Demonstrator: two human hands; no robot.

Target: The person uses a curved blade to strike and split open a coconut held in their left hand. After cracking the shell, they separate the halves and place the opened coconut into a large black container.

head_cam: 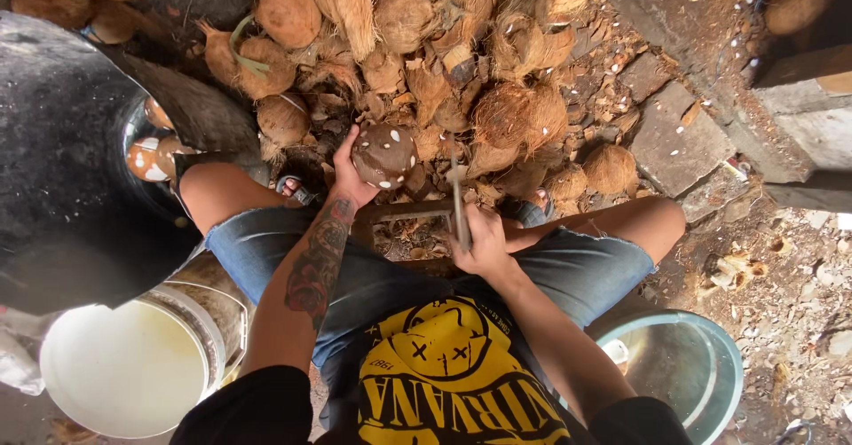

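Gripping round brown coconut (383, 155) (white-flecked), left hand (348, 177), right hand (481, 243) on blade (458, 204)

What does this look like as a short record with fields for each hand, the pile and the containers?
left hand: holds a peeled brown coconut with white patches, above the knees
right hand: grips the handle of a metal blade, blade pointing away from the body
pile: husked coconuts and husk scraps on the ground in front
white bucket: at the person's left, pale liquid inside
metal basin: at the person's right
posture: seated, knees apart, denim shorts
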